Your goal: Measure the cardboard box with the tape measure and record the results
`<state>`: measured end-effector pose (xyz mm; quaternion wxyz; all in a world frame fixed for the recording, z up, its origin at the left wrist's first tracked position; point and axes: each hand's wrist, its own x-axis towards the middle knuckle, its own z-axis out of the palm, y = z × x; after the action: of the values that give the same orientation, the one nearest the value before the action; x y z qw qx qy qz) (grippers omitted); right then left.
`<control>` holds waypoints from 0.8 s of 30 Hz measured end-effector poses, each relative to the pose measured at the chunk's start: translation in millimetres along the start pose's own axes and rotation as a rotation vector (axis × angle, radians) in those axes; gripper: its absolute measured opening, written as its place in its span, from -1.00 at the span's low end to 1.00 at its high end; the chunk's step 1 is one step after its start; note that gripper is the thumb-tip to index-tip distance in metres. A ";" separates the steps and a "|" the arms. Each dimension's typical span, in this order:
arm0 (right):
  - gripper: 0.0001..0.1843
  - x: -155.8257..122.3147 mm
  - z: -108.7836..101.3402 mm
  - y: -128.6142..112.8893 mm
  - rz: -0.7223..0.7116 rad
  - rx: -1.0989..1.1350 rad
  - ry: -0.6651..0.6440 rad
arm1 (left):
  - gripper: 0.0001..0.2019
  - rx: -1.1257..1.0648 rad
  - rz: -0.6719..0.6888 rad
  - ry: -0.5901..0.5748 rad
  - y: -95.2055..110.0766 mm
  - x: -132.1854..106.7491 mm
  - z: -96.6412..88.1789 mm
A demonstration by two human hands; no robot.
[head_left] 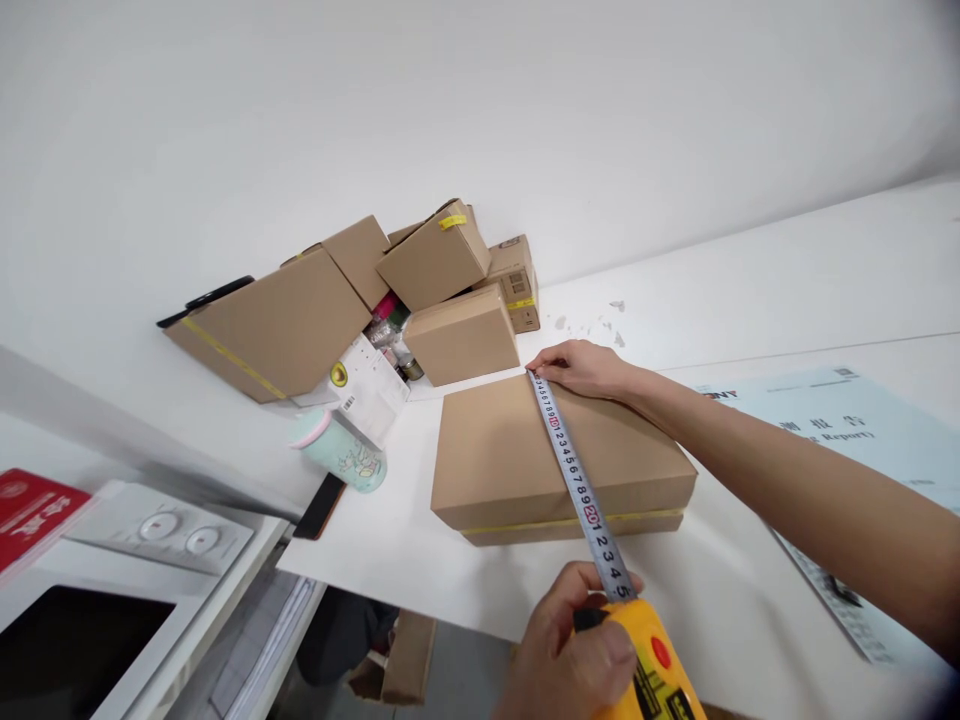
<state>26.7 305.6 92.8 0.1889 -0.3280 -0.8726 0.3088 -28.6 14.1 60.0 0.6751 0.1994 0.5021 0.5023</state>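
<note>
A closed cardboard box lies on the white table, a yellow strip running along its near side. Across its top stretches the metal blade of a tape measure, extended from the far edge toward me. My left hand is wrapped round the yellow tape measure case in front of the box, at the bottom of the view. At the box's far edge, my right hand pinches the end of the blade with fingertips pressed together. The numbers on the blade face up.
More cardboard boxes are stacked by the wall, with small jars among them. A mint-green cup with a pink rim stands on the left. Light blue printed sheets lie at right. A white microwave is at lower left.
</note>
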 end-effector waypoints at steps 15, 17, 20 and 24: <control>-0.69 0.0 1.3 1.4 0.007 0.058 0.019 | -0.45 -0.137 0.027 0.005 6.1 -6.1 5.7; -0.63 -2.3 -0.4 -0.3 -0.010 0.114 0.048 | -0.47 -0.151 0.046 0.010 6.7 -8.0 4.5; -0.55 -11.5 -6.9 0.2 0.004 0.274 0.184 | -0.49 -0.116 0.152 0.010 11.5 -18.6 0.0; -0.56 -45.5 -17.5 17.9 0.100 0.436 0.448 | -0.40 -0.046 0.438 0.234 16.6 -40.3 -26.4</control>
<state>76.6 292.1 88.0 0.4271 -0.3819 -0.7053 0.4174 -59.4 -20.5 81.1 0.4919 0.2285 0.5101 0.6675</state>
